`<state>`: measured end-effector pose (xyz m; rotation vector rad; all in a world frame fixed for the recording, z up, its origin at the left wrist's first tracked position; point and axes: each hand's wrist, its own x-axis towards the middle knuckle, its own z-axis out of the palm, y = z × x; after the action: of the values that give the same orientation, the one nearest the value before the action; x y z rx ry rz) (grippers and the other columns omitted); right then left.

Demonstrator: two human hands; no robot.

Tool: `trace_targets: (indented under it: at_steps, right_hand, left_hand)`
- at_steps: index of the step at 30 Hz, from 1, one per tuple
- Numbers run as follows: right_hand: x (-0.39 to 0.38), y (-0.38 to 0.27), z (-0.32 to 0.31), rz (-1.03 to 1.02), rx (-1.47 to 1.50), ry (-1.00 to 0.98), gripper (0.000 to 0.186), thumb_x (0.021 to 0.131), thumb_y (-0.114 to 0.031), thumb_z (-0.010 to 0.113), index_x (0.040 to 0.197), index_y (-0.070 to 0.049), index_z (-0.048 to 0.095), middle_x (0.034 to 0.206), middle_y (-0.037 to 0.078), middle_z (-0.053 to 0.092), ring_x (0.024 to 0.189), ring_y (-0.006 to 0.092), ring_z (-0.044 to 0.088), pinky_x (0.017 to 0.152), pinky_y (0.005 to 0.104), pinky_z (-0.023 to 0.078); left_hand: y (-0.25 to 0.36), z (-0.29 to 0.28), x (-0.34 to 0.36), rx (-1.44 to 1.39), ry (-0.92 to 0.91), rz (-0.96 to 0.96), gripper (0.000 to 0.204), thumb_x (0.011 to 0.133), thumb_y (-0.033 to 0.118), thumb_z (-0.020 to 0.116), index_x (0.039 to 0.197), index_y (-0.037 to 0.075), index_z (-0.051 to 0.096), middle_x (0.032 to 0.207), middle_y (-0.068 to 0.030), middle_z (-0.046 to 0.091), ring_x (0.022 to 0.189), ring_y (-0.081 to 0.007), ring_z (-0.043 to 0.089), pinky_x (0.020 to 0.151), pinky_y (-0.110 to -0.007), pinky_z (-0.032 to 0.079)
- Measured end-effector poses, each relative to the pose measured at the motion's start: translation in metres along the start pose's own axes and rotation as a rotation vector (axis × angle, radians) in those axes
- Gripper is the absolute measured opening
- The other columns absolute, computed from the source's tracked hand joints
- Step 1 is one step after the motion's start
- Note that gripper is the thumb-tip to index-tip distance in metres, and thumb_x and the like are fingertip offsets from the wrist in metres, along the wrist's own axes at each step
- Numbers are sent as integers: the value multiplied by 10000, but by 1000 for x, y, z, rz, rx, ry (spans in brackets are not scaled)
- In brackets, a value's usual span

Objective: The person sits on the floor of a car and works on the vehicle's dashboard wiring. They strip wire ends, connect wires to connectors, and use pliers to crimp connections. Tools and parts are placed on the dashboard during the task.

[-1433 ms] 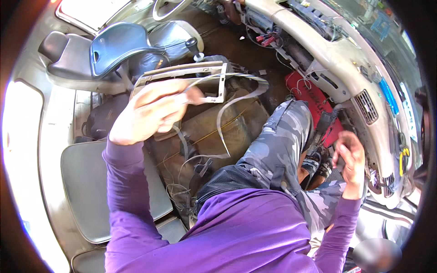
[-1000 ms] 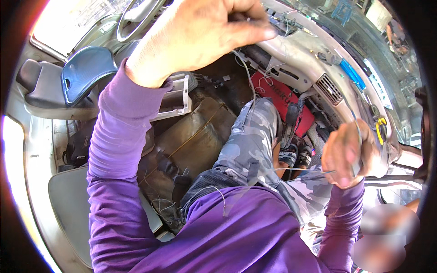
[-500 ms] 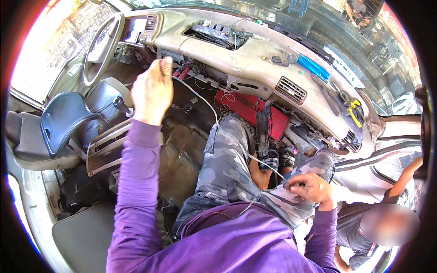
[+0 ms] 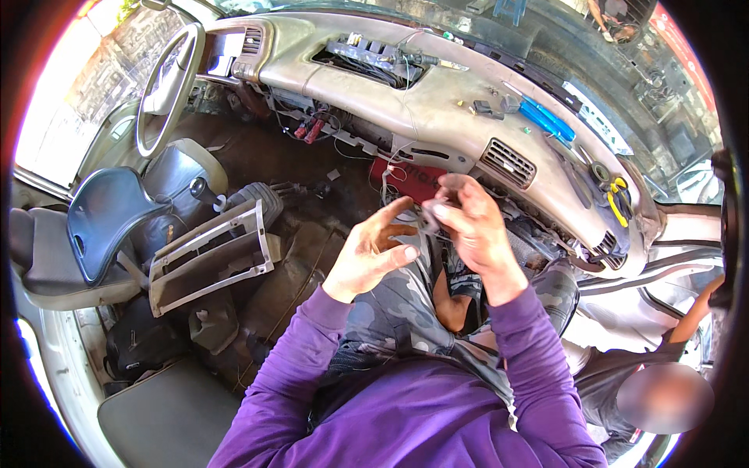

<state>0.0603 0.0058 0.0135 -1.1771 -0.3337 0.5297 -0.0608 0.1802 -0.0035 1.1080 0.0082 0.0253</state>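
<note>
My two hands are close together above my lap, in front of the dashboard. My left hand [image 4: 365,256] has its thumb and fingers apart, with nothing visible between them. Just to its right, my right hand [image 4: 482,240] is curled, thumb against fingers, around something small and greyish that is too blurred to name. A thin white wire [image 4: 385,184] hangs from the dashboard [image 4: 351,95] behind the hands; whether its lower end reaches my fingers cannot be made out. Partly covered by my hands, a red box [image 4: 406,179] lies under the dashboard.
Screwdrivers with blue handles [image 4: 546,117] and yellow-handled pliers [image 4: 619,201] lie on the dashboard's right side. To the left are a steering wheel [image 4: 173,90], a gear lever [image 4: 200,188] and a loose console frame [image 4: 214,253]. Another person [image 4: 601,374] is beside the open door.
My left hand has come down and right from near the dashboard, leaving the white wire it held. My right hand has risen and moved left to meet it. The wire no longer stretches between them.
</note>
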Motion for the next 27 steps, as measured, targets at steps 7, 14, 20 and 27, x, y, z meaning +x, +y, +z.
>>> trace_targets:
  at_steps: [7,14,20,27]
  right_hand:
    - [33,33,42,-19,13,-101,330,953,-41,711,1257,15,594,1096,79,674,1007,154,665,904,297,546]
    - [61,27,24,-153,-469,0,309,1044,-137,559,1313,-6,639,1220,88,708,1092,155,665,915,316,539]
    - [110,22,59,201,-425,-379,326,1051,-217,609,1298,-14,671,1095,76,741,960,131,673,846,320,553]
    - [144,60,87,454,153,-351,201,1044,-197,611,1075,-9,674,1029,145,736,927,257,721,869,399,589]
  left_hand:
    - [-5,-17,15,181,379,202,482,957,114,765,1376,-58,599,1154,-92,725,1000,-103,666,890,-245,547]
    - [-10,-41,14,203,360,247,416,958,99,752,1309,-79,617,1137,-117,725,979,-152,694,887,-282,566]
    - [-3,-55,15,-52,246,188,433,943,123,752,1304,-65,602,1150,-135,709,1021,-203,692,926,-360,572]
    - [-7,-76,11,-95,248,162,365,964,115,720,1288,-26,627,1144,-113,709,1013,-196,690,886,-358,578]
